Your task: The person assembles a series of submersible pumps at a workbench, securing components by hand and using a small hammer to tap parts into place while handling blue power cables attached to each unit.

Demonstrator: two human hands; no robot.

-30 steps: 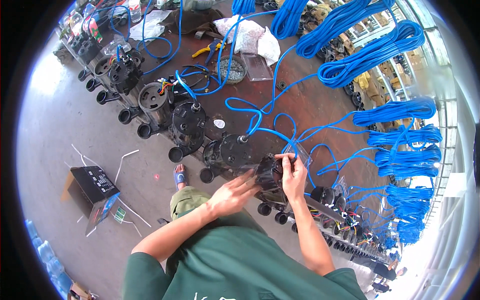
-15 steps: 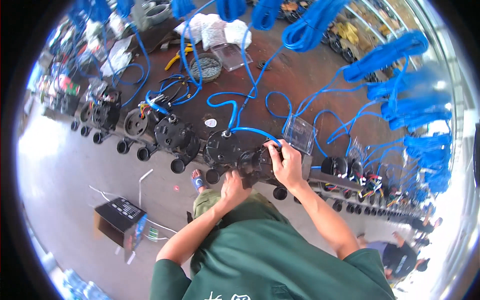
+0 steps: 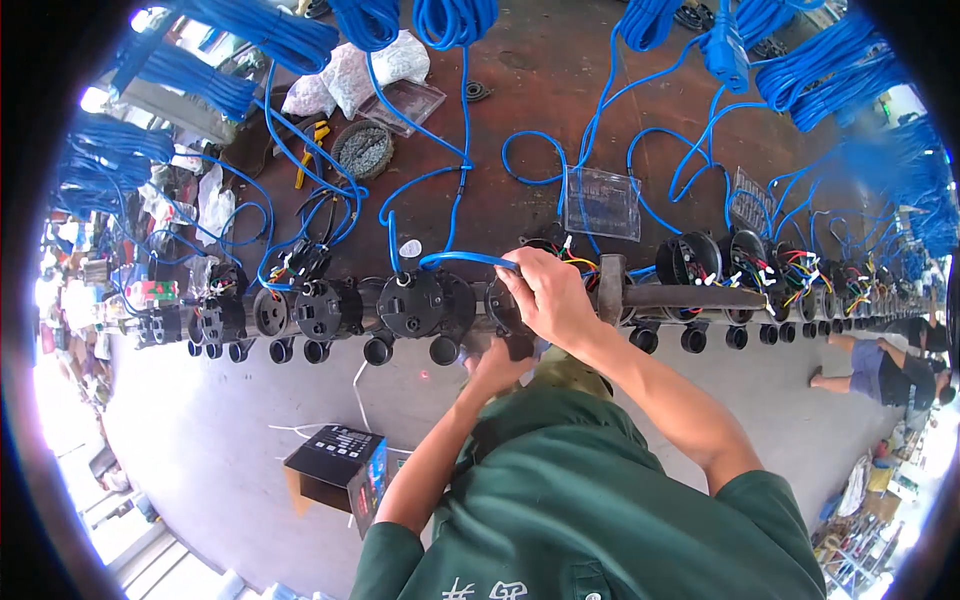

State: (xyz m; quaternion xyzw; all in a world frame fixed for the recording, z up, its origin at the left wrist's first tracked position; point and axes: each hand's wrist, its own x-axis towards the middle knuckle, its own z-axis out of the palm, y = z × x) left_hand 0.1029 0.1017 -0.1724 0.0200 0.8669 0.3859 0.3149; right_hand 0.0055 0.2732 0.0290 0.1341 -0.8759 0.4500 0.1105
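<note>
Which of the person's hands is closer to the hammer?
The right. The right hand is just to the left of the hammer, near its head; the left hand is farther off, lower and more to the left.

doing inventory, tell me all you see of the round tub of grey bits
The shallow round tub has a dull brownish wall, material unclear, and stands upright on the reddish-brown table, holding small grey pieces. Yellow-handled pliers lie to its left; a clear plastic tray lies just beyond it. Nobody is touching it.

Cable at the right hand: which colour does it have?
The cable is plain blue, seen best in the head view.
</note>
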